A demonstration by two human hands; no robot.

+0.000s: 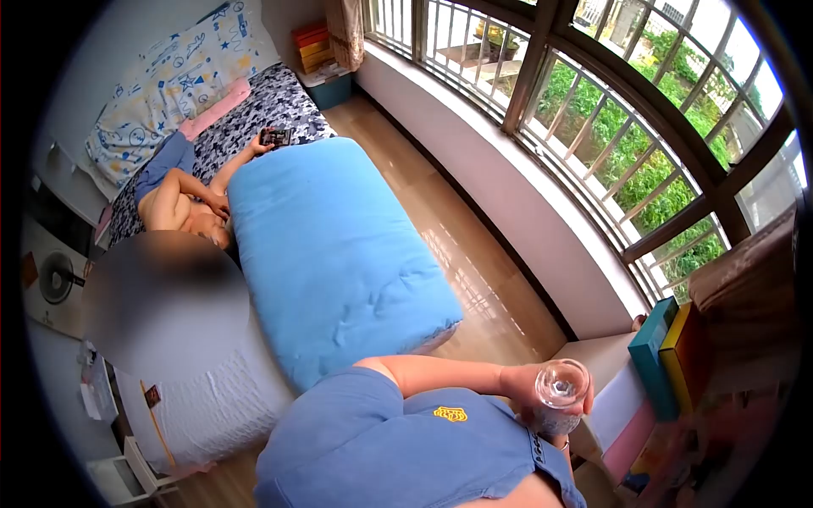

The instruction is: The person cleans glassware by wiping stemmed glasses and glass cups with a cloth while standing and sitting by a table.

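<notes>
One clear glass (563, 391), and it's up at the lower right, held off the floor right beside the blue shirt (381, 432) with its yellow badge. The left hand (527, 391) has its grip closed around it, fingers wrapping the far side. Low under the glass, the right hand (561, 438) shows only in part, a bracelet at its wrist; whether its grip is open or closed, I cannot tell, because the glass and left hand block the view.

Just right of the glass, a teal folder (659, 356) and a yellow folder (683, 360) stand upright side by side, with a pale surface (616, 405) beneath and beside them. Above, the barred window (627, 152) runs over a light sill (474, 108), greenery outside.

Now left: a thick blue mattress (330, 245) fills the middle, with bare wooden floor (474, 279) between it and the window wall. Past the mattress, a person (165, 207) lies on the patterned bed (292, 106), one hand at a phone (275, 138). A dark, blurred patch hides whatever is near that person's head. Far left, a fan (58, 278); lower left, a white stool (140, 470).
</notes>
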